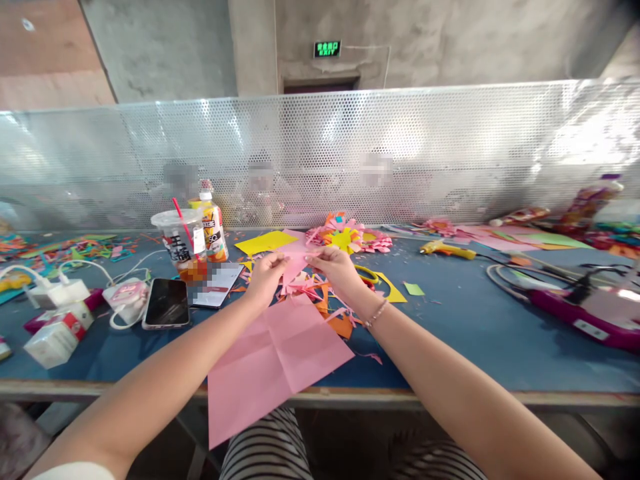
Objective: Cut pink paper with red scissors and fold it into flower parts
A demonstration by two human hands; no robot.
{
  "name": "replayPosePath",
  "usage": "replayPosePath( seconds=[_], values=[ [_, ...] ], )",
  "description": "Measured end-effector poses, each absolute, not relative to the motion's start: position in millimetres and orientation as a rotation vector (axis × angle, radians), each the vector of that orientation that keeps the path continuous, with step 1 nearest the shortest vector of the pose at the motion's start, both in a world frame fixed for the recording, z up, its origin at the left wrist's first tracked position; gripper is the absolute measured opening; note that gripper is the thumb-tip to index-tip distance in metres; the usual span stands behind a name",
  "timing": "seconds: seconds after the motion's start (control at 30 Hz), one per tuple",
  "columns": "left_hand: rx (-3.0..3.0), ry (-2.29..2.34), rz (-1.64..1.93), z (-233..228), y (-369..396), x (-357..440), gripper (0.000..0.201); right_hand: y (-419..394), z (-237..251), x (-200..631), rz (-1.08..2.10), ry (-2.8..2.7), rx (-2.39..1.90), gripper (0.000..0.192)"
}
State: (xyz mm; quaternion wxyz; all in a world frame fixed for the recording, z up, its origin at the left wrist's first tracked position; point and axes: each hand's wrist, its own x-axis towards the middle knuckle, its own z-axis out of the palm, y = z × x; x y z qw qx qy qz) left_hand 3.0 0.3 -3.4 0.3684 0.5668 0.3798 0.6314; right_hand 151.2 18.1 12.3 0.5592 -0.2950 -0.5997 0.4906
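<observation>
Between my two hands is a small piece of pink paper, pinched by its edges above the table. My left hand closes thumb against fingers on its left side. On the opposite side my right hand, with a bracelet at the wrist, grips it too. Nearer to me lies a larger pink sheet with crossed crease lines, one corner hanging past the table edge. Paper scraps and orange pieces are heaped under my hands. Behind them sits a pink and yellow paper flower.
A lidded cup with a straw, a bottle and a phone stand or lie at left. Yellow scissors handles show beside my right hand. A yellow glue gun and a purple power strip lie at right. A perforated metal screen runs behind.
</observation>
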Motion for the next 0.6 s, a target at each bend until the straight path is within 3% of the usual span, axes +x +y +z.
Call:
replayPosePath(
  seconds=[0.6],
  values=[
    [1.619, 1.109, 1.743, 0.7, 0.6, -3.2, 0.020, 25.3, 6.7, 153.0, 1.154, -1.494, -0.666, 0.020]
  ],
)
